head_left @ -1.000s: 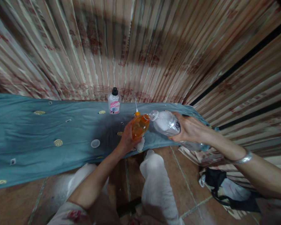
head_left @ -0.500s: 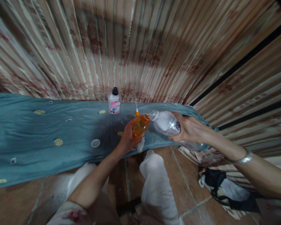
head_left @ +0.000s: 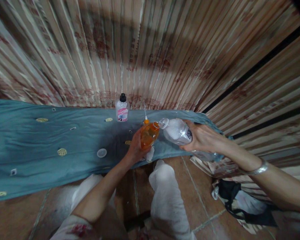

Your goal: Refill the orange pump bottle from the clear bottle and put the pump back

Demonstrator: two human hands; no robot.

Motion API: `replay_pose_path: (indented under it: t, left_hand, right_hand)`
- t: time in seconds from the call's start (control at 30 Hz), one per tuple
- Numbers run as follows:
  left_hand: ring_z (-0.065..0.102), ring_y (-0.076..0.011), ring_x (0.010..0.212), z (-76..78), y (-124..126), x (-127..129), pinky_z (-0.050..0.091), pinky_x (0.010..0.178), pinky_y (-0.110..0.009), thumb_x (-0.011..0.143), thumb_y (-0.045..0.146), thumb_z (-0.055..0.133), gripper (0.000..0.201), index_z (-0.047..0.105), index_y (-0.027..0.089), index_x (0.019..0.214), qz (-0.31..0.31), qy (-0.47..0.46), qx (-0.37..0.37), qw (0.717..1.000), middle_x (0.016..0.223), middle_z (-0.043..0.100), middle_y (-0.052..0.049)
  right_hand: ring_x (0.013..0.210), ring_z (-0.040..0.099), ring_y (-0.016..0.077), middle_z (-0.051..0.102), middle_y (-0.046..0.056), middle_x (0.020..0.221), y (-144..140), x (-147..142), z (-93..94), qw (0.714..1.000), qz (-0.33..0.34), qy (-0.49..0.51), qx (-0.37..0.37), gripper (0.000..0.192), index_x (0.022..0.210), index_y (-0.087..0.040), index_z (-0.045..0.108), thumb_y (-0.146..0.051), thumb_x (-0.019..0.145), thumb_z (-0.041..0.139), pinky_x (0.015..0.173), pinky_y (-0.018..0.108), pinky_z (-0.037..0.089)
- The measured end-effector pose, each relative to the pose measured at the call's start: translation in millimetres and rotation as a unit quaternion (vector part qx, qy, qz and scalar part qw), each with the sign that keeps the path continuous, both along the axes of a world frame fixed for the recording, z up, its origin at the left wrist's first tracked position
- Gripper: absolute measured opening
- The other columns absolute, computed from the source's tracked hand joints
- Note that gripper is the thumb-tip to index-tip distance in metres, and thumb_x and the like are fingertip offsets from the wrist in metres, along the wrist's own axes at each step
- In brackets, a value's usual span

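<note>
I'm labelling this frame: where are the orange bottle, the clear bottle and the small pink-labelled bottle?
orange bottle (head_left: 149, 135), head view, on its orange body.
clear bottle (head_left: 176, 131), head view, on its clear body near the neck.
pink-labelled bottle (head_left: 122, 112), head view, on its label.

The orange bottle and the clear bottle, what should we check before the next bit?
1. Left hand has a firm hold on the orange bottle: ok, fingers wrap its lower part.
2. Right hand grips the clear bottle: ok, held tilted with its neck toward the orange bottle.
3. Clear bottle's mouth lines up with the orange bottle's top: ok, they meet closely.
4. Cap off the clear bottle: cannot tell, though a round lid lies on the blue cloth.
5. Liquid is flowing: cannot tell.
6. Small pink-labelled bottle stands out of the way: ok, upright near the curtain.
</note>
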State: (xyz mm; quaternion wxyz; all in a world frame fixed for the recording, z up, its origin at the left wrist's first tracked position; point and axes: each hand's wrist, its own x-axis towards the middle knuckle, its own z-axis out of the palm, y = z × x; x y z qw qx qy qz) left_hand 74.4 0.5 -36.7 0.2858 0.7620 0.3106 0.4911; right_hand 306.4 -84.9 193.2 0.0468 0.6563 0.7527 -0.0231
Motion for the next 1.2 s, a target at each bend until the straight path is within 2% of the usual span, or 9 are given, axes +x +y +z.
replay_pose_path:
  t: [0.27, 0.5, 0.87, 1.2]
  left_hand:
    - [0.061, -0.0322, 0.136, -6.8, 2, 1, 0.052, 0.116, -0.052, 0.074, 0.019, 0.079, 0.094, 0.031, 0.021, 0.155, 0.003, -0.012, 0.023, 1.0, 0.149, 0.058, -0.016]
    - [0.059, -0.0339, 0.139, -1.9, 0, 1, 0.05, 0.119, -0.053, 0.072, 0.018, 0.079, 0.095, 0.033, 0.024, 0.155, 0.0, 0.004, -0.022, 1.0, 0.15, 0.057, -0.015]
    - [0.058, -0.0347, 0.141, 3.6, 0, -2, 0.048, 0.12, -0.054, 0.073, 0.018, 0.078, 0.093, 0.034, 0.02, 0.154, -0.009, 0.016, -0.014, 1.0, 0.151, 0.057, -0.017]
    - [0.057, -0.0355, 0.141, -5.4, 2, 0, 0.048, 0.12, -0.056, 0.073, 0.02, 0.079, 0.094, 0.032, 0.021, 0.154, -0.008, -0.003, -0.007, 1.0, 0.151, 0.057, -0.018]
  right_hand:
    - [0.065, 0.07, 0.0294, 0.071, 0.004, 0.072, 1, 0, 0.1, 1.0, -0.002, 0.0, -0.001, 0.085, 0.139, -0.007, 0.057, -0.051, 0.069, 0.076, 0.055, 0.031, 0.04]
    - [0.067, 0.071, 0.0297, 0.072, 0.005, 0.074, 1, -1, 1.5, 1.0, -0.001, 0.006, 0.002, 0.082, 0.136, -0.008, 0.059, -0.052, 0.069, 0.076, 0.055, 0.032, 0.041]
    - [0.065, 0.07, 0.0284, 0.07, 0.004, 0.072, 0, -3, 3.2, 1.0, -0.008, -0.006, -0.003, 0.078, 0.132, -0.01, 0.06, -0.052, 0.069, 0.076, 0.056, 0.031, 0.04]
    - [0.062, 0.068, 0.0278, 0.069, 0.003, 0.07, -1, -2, 1.9, 1.0, -0.002, 0.003, 0.0, 0.076, 0.131, -0.01, 0.061, -0.052, 0.069, 0.076, 0.054, 0.031, 0.038]
